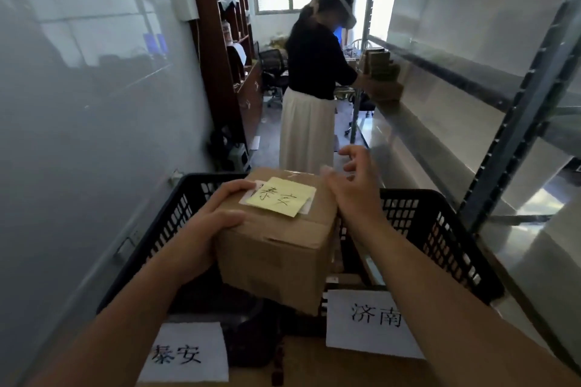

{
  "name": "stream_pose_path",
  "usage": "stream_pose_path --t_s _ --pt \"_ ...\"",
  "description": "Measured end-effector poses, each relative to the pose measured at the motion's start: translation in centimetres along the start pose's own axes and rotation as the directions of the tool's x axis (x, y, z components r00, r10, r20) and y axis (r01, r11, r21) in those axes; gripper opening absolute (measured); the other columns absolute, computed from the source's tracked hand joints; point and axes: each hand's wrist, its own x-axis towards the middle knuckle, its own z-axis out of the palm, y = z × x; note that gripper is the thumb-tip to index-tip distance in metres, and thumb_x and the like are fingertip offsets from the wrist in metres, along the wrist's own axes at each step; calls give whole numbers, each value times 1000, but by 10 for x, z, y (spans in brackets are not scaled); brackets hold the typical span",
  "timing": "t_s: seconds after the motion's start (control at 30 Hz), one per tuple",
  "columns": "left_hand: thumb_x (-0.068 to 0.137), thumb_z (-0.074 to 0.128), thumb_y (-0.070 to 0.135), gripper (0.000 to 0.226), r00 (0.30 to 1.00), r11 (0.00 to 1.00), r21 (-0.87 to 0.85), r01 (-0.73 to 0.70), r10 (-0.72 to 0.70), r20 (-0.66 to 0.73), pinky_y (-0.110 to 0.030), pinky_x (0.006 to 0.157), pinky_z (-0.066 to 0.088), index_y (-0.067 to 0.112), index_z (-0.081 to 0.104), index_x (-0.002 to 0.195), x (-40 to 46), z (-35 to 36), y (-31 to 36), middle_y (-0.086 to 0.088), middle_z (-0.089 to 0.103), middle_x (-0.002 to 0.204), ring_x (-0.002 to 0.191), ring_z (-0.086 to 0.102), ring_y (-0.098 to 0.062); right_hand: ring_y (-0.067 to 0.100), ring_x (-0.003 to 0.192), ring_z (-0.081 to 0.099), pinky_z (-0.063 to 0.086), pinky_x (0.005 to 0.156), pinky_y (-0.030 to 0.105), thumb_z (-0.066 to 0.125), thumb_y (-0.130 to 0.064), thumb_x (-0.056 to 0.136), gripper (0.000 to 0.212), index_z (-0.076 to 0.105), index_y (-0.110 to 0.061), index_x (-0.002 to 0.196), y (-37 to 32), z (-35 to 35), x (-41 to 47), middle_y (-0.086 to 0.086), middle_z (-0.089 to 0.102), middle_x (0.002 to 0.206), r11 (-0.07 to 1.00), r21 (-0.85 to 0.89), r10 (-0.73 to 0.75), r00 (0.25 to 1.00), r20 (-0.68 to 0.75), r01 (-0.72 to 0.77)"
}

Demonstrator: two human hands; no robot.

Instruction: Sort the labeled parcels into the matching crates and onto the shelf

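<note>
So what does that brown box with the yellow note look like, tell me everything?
The brown cardboard box is a plain, squarish parcel with taped top flaps. A yellow sticky note with handwritten characters sits on top, over a white label. The box is held tilted above the black plastic crate. The left hand grips its left top edge, fingers curled over it. The right hand is open beside its right edge; whether it touches is unclear.

I counted one cardboard parcel (276, 248) carrying one yellow note (280, 197), two black crates (440, 229), and two white paper labels (185, 352) at their near edges. Two hands (217, 223) were in view. One other person (311, 78) stood beside one metal shelf (515, 122).
</note>
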Motion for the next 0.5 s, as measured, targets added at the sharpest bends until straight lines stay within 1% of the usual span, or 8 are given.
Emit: stream_pose_path --t_s 0.03,0.1,0.17,0.27,0.33,0.4,0.47,0.5 --pt "69 68 30 61 997 1000 -16 -14 12 -78 -36 85 58 37 61 129 -6 -6 -1 9 65 130 109 69 -22 11 98 51 39 69 25 65 -46 96 28 46 -36 115 -4 14 3 0 46 123 994 -112 3 1000 0 -3" --pt "71 61 24 50 972 998 -15 -57 52 -230 -30 76 57 37 66 120 -16 -23 -2 6 69 122 102 71 -19 3 85 47 34 64 27 51 -58 103 27 47 -31 102 -12 40 10 -1 51 110 975 -221 -5 996 86 24" --pt "69 60 25 46 934 995 -2 -97 90 -346 -34 77 54 35 68 113 -22 -44 -2 1 71 120 103 69 -22 10 84 55 34 64 32 38 -62 106 41 55 -28 92 -23 65 14 -2 59 97 981 -195 48 984 171 -14" --pt "62 65 37 51 902 994 64 -90 109 -419 -29 70 56 38 66 112 -25 -67 2 -1 68 122 99 70 -18 17 92 60 38 63 32 45 -65 102 42 52 -25 111 -41 100 12 -1 60 104 990 -89 126 978 166 -113" --pt "64 63 42 51 869 986 133 -101 153 -471 -39 87 56 42 65 115 -24 -84 4 -1 64 129 112 65 -23 10 88 60 41 65 29 54 -66 98 42 54 -27 110 -51 119 8 -8 61 98 994 26 99 971 217 -107" --pt "68 62 42 52 841 980 150 -127 187 -508 -51 102 50 44 65 119 -22 -104 7 -2 59 135 121 59 -28 8 103 60 49 78 29 63 -63 95 40 64 -31 119 -58 136 5 -14 62 110 998 48 12 942 336 -29" --pt "71 61 42 53 837 974 187 -126 205 -508 -57 103 48 46 63 124 -17 -125 10 -1 57 136 122 57 -31 15 128 49 50 95 34 71 -51 94 47 58 -43 139 -64 154 4 -11 51 140 999 -5 -34 891 452 41" --pt "73 60 43 53 836 967 223 -120 220 -502 -56 101 50 46 62 126 -14 -137 10 1 56 135 121 57 -30 21 135 43 50 99 36 71 -45 96 52 52 -50 144 -68 164 5 -6 42 154 999 -25 -17 867 499 34"
